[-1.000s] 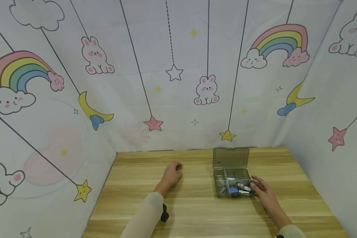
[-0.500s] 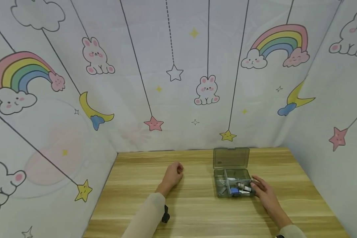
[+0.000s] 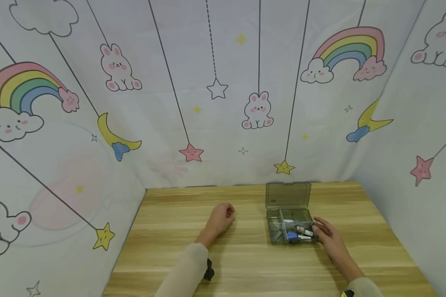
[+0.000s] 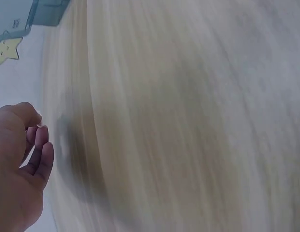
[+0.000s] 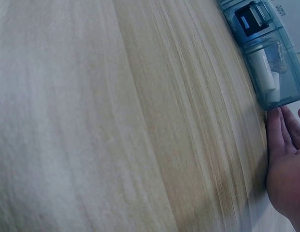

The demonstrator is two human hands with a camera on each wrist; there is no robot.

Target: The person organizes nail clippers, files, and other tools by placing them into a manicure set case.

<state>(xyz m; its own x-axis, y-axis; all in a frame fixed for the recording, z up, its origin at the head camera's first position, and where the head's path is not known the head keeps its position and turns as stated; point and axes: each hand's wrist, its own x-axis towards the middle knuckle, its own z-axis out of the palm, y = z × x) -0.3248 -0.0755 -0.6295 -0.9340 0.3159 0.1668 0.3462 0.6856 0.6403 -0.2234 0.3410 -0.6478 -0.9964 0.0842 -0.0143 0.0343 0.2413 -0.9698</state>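
A translucent grey-green compartment box (image 3: 276, 240) stands on the table with its hinged lid (image 3: 288, 194) raised at the back. My right hand (image 3: 330, 241) touches the box's right end with fairly straight fingers. Inside lie a blue item (image 3: 292, 235), a white tube-like piece (image 5: 262, 71) and other small things too unclear to name. Left of the box, my left hand (image 3: 220, 220) hovers over the wood, fingers bent. In the left wrist view its thumb and forefinger tips (image 4: 37, 118) meet; a tiny pale spot there may be a nail or something held.
The wood-grain table (image 3: 252, 264) is enclosed by a white cloth backdrop (image 3: 223, 123) printed with rabbits, stars and rainbows. The backdrop meets the table's rear edge just behind the lid. A small black object (image 3: 209, 270) shows at the left sleeve.
My left hand has shifted slightly right, toward the box. The right hand stays at the box's right end, and the lid remains raised.
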